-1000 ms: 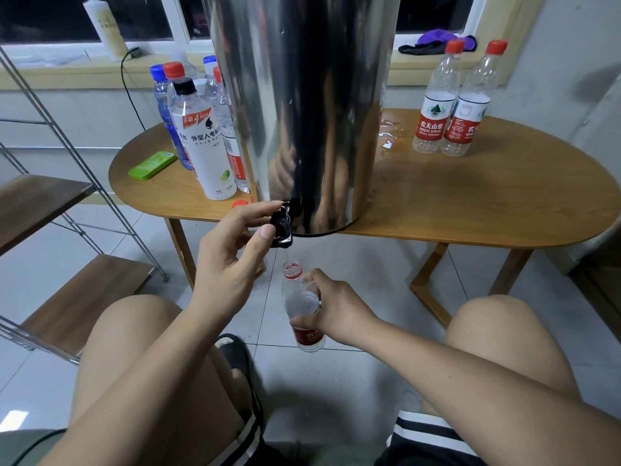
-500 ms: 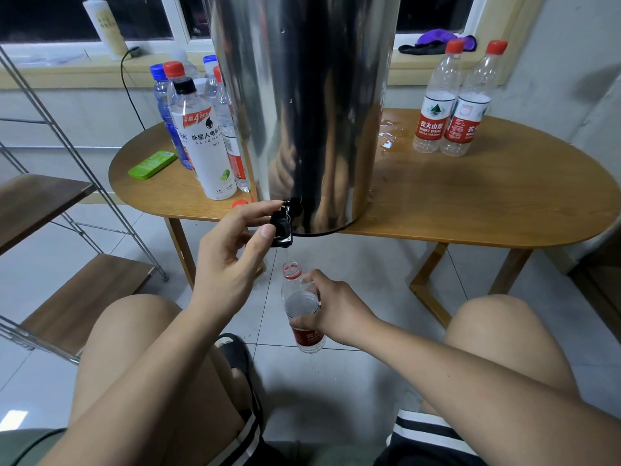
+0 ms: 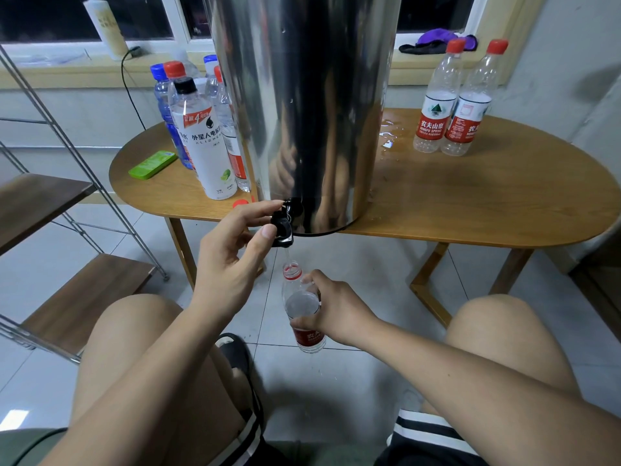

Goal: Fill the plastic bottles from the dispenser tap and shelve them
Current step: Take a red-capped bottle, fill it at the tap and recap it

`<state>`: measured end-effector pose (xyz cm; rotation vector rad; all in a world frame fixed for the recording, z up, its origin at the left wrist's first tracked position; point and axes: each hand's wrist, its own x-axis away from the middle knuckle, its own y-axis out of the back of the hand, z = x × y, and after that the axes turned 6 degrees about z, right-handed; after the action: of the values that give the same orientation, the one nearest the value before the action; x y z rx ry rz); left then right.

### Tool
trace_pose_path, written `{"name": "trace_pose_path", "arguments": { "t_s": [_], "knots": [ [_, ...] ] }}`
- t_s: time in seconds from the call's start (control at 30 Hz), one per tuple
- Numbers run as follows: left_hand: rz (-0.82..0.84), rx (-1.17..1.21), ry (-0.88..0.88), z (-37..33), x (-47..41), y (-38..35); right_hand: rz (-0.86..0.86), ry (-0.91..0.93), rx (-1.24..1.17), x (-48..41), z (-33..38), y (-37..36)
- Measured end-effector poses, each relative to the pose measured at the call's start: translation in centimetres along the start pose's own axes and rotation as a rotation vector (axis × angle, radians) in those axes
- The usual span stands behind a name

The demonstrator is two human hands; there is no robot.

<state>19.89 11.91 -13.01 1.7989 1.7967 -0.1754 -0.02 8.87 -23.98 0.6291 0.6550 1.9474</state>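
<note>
A tall steel dispenser (image 3: 302, 105) stands on the oval wooden table (image 3: 487, 210), its black tap (image 3: 284, 227) hanging over the front edge. My left hand (image 3: 235, 260) pinches the tap lever between thumb and fingers. A thin stream of water falls from the tap into an uncapped clear bottle with a red label (image 3: 300, 311). My right hand (image 3: 331, 311) grips that bottle upright just below the tap; it is over half full. A loose red cap (image 3: 240, 203) lies on the table beside the tap.
Several capped bottles (image 3: 201, 136) stand left of the dispenser, two red-capped bottles (image 3: 452, 105) at the right. A green flat case (image 3: 153, 164) lies at the table's left. A metal-framed wooden shelf unit (image 3: 67, 290) stands at the left. Water is spilled on the table (image 3: 388, 134). My knees flank the bottle.
The water level in the held bottle has risen slightly. Both hands stay where they were.
</note>
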Motion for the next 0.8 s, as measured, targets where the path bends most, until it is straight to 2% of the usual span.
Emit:
{"name": "trace_pose_path", "arguments": {
  "t_s": [0.8],
  "knots": [
    [0.01, -0.008, -0.006, -0.12, 0.01, 0.02, 0.009, -0.016, -0.003, 0.18, 0.33, 0.14]
  ]
}}
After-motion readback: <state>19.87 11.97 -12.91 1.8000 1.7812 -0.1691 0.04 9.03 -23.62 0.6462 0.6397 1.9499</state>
